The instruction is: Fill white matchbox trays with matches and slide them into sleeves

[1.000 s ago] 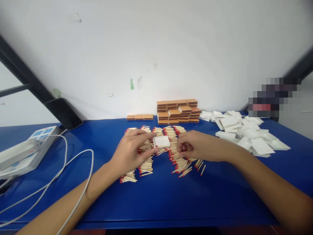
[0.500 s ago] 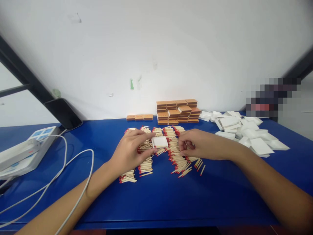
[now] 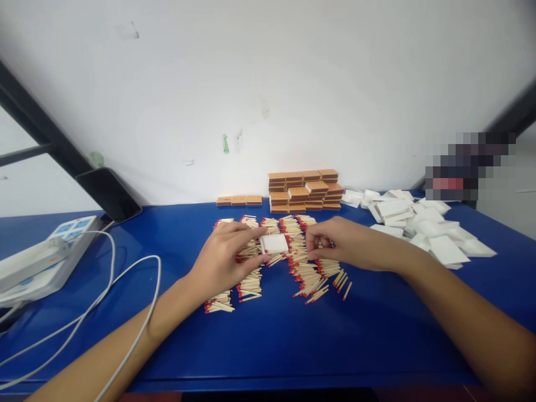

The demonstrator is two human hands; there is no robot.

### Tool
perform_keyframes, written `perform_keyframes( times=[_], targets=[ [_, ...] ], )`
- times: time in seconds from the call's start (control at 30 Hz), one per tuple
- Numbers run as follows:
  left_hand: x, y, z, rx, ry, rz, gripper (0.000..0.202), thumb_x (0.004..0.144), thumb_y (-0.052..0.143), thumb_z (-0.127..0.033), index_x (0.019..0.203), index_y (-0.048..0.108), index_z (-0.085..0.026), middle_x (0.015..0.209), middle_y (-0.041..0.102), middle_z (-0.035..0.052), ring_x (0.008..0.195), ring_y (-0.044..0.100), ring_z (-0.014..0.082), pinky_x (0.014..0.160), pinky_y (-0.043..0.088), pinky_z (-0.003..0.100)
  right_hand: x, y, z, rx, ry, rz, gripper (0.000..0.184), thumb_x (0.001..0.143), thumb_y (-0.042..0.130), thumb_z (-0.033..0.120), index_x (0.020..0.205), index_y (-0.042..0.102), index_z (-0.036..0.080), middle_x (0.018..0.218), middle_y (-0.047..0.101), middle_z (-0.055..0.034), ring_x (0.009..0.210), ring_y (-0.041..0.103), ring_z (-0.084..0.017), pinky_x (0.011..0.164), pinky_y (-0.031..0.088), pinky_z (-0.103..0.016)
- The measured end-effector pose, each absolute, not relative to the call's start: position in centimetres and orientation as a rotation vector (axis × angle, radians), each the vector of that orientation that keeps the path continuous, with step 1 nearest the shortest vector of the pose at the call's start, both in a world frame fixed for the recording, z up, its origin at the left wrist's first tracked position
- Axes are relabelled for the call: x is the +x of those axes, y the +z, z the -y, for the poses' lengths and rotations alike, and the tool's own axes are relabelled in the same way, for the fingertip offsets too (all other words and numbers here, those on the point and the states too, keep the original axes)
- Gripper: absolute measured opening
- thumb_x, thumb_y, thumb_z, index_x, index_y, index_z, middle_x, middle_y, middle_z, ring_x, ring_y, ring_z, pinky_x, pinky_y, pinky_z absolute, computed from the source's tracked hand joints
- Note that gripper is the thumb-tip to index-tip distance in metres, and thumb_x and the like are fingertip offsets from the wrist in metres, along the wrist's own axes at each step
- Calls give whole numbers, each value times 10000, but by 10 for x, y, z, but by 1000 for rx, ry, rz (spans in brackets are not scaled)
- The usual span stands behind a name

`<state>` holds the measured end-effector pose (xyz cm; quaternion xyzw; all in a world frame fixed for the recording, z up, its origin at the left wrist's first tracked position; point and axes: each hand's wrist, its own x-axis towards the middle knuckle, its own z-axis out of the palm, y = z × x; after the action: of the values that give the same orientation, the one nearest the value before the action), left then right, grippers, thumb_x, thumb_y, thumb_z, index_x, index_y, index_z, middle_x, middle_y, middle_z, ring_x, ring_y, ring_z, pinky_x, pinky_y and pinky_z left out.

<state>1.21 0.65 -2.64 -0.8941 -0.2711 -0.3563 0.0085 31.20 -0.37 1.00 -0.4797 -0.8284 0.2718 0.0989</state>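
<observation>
My left hand (image 3: pixel 224 257) holds a small white matchbox tray (image 3: pixel 274 243) by its edges, just above the heap of red-tipped matches (image 3: pixel 293 262) spread on the blue table (image 3: pixel 268 335). My right hand (image 3: pixel 341 243) rests on the heap right of the tray, thumb and fingers pinched on some matches. A stack of orange matchboxes (image 3: pixel 305 191) stands behind the heap by the wall.
A pile of white empty trays (image 3: pixel 422 226) lies at the right. A short row of orange boxes (image 3: pixel 239 200) sits by the wall. At left are a power strip (image 3: pixel 39 259), white cables (image 3: pixel 125 290) and a dark phone (image 3: pixel 109 193) leaning on the wall.
My right hand has shifted slightly up and left over the matches, closer to the tray. The left hand and tray have barely moved.
</observation>
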Motion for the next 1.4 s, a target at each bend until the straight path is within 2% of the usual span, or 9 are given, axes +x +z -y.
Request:
perform_keyframes(
  times=[0.23,0.57,0.8,1.03,1.23,1.4],
  targets=[
    [12,-27,-7,-2789,-1108,855,449,929,767,-410,1312,689,-189,1111,760,99,1027,686,245,895,527,401,316,8,-2,-1349,785,2464,235,932,657,424,900,733,205,804,708,-34,687,579,-163,617,398,-282],
    [13,-27,-8,-2772,-1113,833,449,934,761,-416,1316,680,-194,1083,771,98,1017,698,247,867,537,392,314,12,0,-1294,621,2484,228,942,627,378,827,725,208,731,678,-11,661,570,-152,613,400,-280],
    [15,-25,-4,-2756,-1127,890,453,917,783,-394,1313,683,-199,1131,763,98,1022,698,248,890,539,408,301,11,5,-1272,589,2089,275,928,673,474,887,757,215,695,646,3,596,512,-127,561,368,-270],
    [20,-24,1,-2786,-1176,905,435,910,792,-402,1275,701,-183,1097,759,92,991,701,233,893,535,396,272,-2,16,-1142,491,2105,129,940,682,310,896,755,213,714,640,21,580,482,-110,577,377,-258],
    [19,-24,-1,-2788,-1176,905,444,908,796,-385,1292,693,-189,1108,762,87,993,704,230,891,531,385,279,-2,13,-1082,424,2214,112,965,693,303,926,766,226,755,678,14,627,539,-121,607,390,-254],
    [20,-23,1,-2815,-1173,867,448,908,797,-388,1298,691,-196,1127,764,84,1027,702,235,917,532,394,281,-2,12,-1001,350,2221,105,988,665,237,961,766,225,840,717,-4,691,587,-132,644,417,-257]
  ],
)
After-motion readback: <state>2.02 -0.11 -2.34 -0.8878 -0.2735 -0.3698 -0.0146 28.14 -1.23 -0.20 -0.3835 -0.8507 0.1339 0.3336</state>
